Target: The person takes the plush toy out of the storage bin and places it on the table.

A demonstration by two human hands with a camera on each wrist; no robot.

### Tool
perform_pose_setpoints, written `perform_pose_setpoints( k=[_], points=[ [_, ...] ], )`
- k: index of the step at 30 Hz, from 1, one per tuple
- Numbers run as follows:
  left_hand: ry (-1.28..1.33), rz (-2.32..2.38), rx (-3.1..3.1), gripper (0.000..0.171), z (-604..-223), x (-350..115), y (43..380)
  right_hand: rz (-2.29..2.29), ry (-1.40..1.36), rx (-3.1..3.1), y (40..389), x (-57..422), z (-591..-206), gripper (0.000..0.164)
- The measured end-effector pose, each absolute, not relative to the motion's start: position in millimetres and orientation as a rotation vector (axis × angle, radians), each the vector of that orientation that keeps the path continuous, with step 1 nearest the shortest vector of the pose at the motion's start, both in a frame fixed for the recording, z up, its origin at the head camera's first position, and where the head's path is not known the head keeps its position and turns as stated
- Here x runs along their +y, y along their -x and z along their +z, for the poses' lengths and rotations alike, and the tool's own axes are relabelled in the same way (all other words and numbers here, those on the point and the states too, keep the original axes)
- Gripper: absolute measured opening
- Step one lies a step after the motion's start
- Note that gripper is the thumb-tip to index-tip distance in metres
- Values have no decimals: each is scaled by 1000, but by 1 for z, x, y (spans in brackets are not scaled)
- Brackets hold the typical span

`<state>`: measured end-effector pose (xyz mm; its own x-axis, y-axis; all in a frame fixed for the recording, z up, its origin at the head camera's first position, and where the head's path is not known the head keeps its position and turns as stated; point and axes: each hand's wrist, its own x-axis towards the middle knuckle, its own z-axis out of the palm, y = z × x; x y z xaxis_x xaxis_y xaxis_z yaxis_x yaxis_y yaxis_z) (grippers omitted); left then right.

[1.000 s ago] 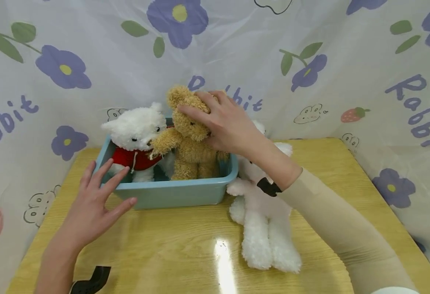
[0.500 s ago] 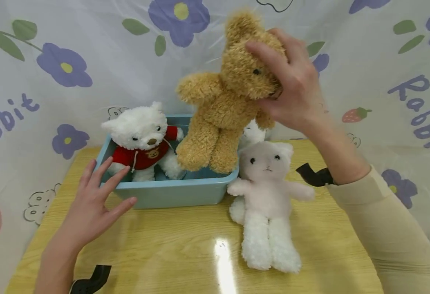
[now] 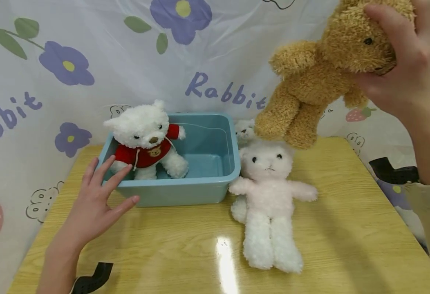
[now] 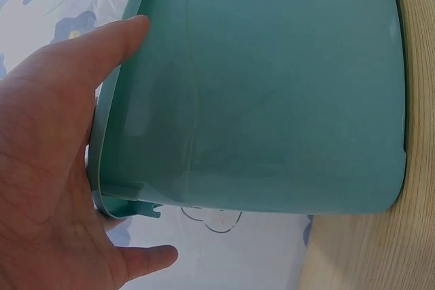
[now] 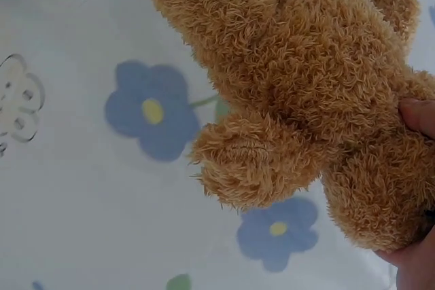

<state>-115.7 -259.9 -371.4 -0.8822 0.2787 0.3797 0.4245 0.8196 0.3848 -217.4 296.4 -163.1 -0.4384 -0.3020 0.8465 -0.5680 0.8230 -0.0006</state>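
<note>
High at the right in the head view, my right hand (image 3: 417, 65) grips a brown teddy bear (image 3: 314, 81) by its head, and the bear hangs tilted above the table. The right wrist view shows the bear's furry body (image 5: 312, 66) close up. My left hand (image 3: 93, 204) is spread at the front left corner of a blue plastic bin (image 3: 174, 192), its fingers lying at the rim. Inside the bin's left part sits a white teddy bear (image 3: 141, 126) in a red hoodie. In the left wrist view, the thumb lies by the bin's outer wall (image 4: 272, 86).
A pink-and-white plush cat (image 3: 270, 204) lies on the wooden table (image 3: 178, 245), right of the bin. Behind its head shows another white plush toy (image 3: 245, 130), partly hidden. A flower-printed cloth (image 3: 126, 61) hangs behind the table.
My right hand has lifted the brown teddy bear out of the bin and carried it up and to the right, past the plush cat. The left hand has stayed at the bin's corner.
</note>
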Motion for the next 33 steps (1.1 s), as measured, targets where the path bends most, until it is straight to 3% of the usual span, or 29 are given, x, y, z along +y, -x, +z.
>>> perform_pose_setpoints(
  k=[4,8,10,12,15,33],
  points=[
    [495,-602,-2684,77,-349,-284,99,310,-678,-2089,213,303,-163,57],
    [484,-601,-2689,78,-349,-283,99,272,-715,-2170,216,325,-172,79],
    [480,-601,-2689,78,-348,-283,99,272,-700,-2207,218,331,-177,66],
    [475,-603,-2692,78,-348,-282,99,275,-699,-2230,222,335,-182,63],
    [468,-600,-2696,78,-348,-281,99,277,-749,-2242,230,340,-192,83],
    [457,-579,-2693,78,-348,-281,99,501,-912,-2434,268,328,-297,89]
  ],
)
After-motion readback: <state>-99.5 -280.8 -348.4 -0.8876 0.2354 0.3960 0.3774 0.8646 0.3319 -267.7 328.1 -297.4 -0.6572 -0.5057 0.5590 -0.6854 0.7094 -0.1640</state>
